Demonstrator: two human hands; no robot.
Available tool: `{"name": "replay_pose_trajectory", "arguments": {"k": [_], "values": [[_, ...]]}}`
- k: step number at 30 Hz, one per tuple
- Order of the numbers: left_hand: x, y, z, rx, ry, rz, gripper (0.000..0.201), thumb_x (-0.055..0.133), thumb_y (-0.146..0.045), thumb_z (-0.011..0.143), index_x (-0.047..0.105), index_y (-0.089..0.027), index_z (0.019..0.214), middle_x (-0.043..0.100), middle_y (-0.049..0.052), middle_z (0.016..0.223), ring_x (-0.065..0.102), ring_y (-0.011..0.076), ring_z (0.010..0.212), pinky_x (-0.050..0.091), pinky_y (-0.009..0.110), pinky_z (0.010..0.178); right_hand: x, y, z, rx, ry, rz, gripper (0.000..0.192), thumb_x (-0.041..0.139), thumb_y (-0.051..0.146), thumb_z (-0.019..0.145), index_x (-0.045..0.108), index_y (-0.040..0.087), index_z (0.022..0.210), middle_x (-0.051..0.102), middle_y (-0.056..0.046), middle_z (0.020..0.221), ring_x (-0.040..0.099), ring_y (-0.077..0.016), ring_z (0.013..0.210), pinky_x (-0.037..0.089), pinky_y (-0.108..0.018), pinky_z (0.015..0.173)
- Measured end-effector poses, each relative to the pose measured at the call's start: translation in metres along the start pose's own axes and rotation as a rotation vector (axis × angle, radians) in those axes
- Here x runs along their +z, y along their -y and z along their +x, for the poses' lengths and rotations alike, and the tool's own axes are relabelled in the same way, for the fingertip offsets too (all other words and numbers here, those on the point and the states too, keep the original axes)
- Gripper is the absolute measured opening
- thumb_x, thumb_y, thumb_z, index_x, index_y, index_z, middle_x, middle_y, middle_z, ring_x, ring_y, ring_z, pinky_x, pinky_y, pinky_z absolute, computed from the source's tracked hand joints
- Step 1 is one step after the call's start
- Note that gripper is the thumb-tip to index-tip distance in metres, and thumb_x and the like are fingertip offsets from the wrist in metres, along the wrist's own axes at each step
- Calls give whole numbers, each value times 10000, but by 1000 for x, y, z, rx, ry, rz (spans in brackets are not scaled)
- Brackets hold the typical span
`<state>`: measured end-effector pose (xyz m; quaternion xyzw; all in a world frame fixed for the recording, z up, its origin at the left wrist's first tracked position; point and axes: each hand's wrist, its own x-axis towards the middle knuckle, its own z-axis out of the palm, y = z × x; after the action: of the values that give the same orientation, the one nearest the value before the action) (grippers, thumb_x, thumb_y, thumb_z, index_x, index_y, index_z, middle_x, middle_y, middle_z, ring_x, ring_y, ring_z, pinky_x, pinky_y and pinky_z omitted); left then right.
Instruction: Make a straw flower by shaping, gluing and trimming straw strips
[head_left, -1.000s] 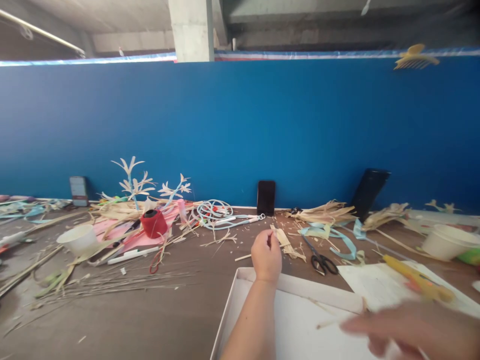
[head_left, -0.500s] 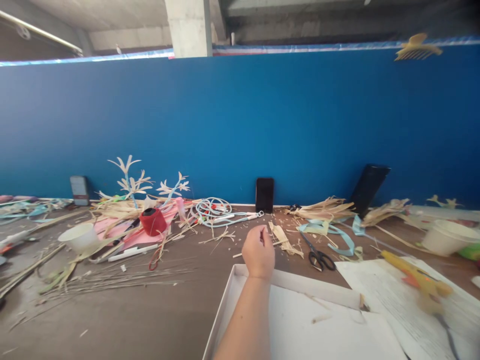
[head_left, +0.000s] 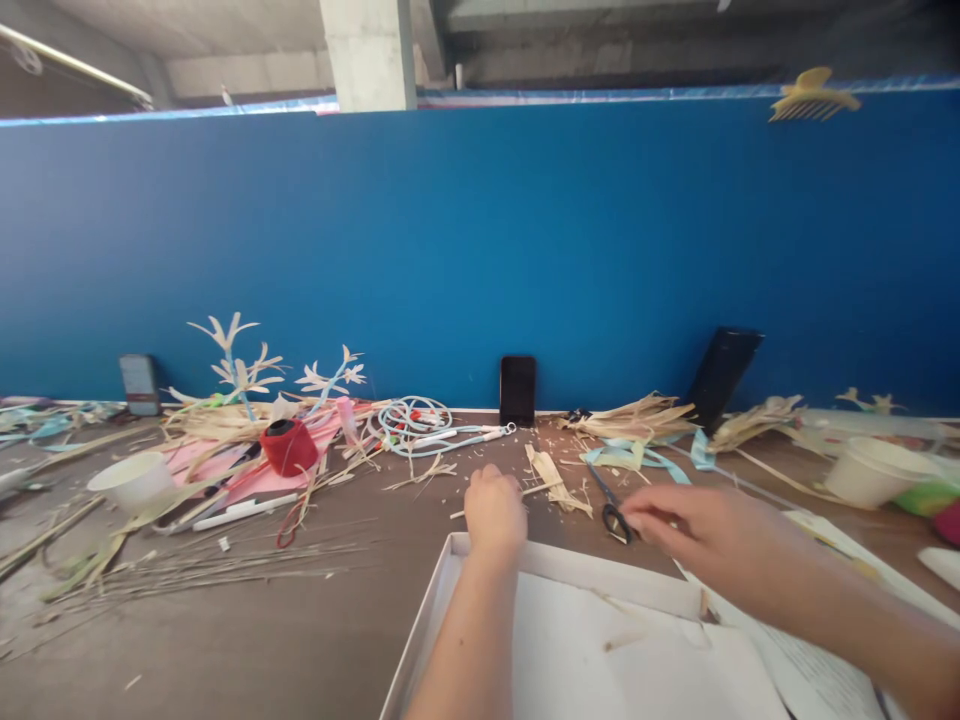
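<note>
At lower centre, the left hand (head_left: 493, 512) is curled into a fist on a thin straw strip (head_left: 536, 490) above a white box (head_left: 427, 620), while the right hand (head_left: 694, 530) – fingers spread – touches black scissors (head_left: 609, 505) lying on the brown table (head_left: 262, 620).

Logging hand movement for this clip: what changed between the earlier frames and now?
The right hand, out of view half a second ago, has come in from the right and reached the black scissors; a grip isn't clear. The left hand stays closed above the white tray. The table clutter is unchanged.
</note>
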<state>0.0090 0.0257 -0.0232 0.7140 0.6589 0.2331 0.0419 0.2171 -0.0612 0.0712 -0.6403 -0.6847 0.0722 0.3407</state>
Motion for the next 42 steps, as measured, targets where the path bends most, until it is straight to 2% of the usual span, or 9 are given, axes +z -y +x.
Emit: {"name": "replay_pose_trajectory", "arguments": {"k": [2, 8, 11, 19, 23, 27, 32, 38, 42], "values": [[-1, 0, 1, -8, 31, 22, 204, 509, -198, 780, 708, -203, 734, 580, 92, 831, 494, 220, 861, 386, 293, 691, 16, 12, 26, -43, 219, -57, 193, 553, 393, 722, 667, 273, 623, 649, 8, 578, 546, -164, 499, 314, -252, 442], [-3, -1, 1, -55, 74, 47, 212, 485, -179, 786, 695, -196, 813, 598, 99, 896, 510, 225, 891, 402, 308, 728, 97, 7, 63, 106, 34, 169, 274, 473, 405, 776, 669, 227, 705, 656, -8, 615, 548, -165, 527, 343, -263, 496], [-2, 0, 2, -71, 76, 81, 214, 469, -166, 786, 681, -184, 811, 608, 101, 902, 516, 238, 885, 405, 320, 715, 118, -4, 65, 141, -44, 282, 277, 505, 421, 752, 687, 213, 754, 619, -2, 574, 527, -168, 535, 361, -270, 525], [-7, -5, 3, -3, 38, 84, 152, 479, -164, 799, 631, -171, 806, 592, 96, 922, 490, 235, 928, 375, 332, 753, 124, -38, 61, 357, -154, 764, 445, 589, 367, 676, 614, 181, 1079, 402, 81, 479, 345, -96, 396, 266, -225, 400], [-14, -10, -2, 41, -99, 5, 136, 451, -207, 848, 585, -192, 847, 611, 60, 868, 501, 212, 853, 353, 334, 760, 130, -39, 61, 344, -225, 731, 440, 620, 378, 655, 607, 184, 1049, 527, 41, 595, 441, -113, 472, 338, -227, 442], [-18, -17, -6, 120, -191, -84, 165, 417, -241, 881, 578, -206, 867, 624, 41, 860, 511, 194, 839, 355, 319, 768, 128, -24, 55, 305, -56, 730, 378, 556, 506, 725, 644, 179, 892, 501, 35, 523, 403, -116, 433, 309, -238, 414], [-18, -24, -9, 286, -168, -193, 208, 406, -262, 892, 599, -216, 953, 634, 34, 896, 528, 174, 864, 387, 286, 793, 120, -10, 50, 173, 63, 707, 386, 570, 544, 731, 589, 181, 600, 430, 47, 453, 376, -101, 431, 308, -237, 434], [-12, -25, -13, 256, -134, -273, 275, 360, -323, 907, 620, -242, 948, 634, 23, 895, 561, 155, 825, 415, 249, 731, 113, -13, 55, 394, -231, 933, 487, 528, 605, 724, 671, 166, 879, 566, -12, 563, 474, -140, 471, 362, -250, 409], [-7, -29, -16, 206, -79, -372, 315, 310, -335, 920, 602, -237, 985, 655, 25, 905, 588, 141, 776, 422, 231, 693, 114, -6, 52, 235, -82, 868, 440, 556, 539, 739, 673, 178, 961, 651, -52, 740, 577, -186, 641, 454, -269, 515]]}}
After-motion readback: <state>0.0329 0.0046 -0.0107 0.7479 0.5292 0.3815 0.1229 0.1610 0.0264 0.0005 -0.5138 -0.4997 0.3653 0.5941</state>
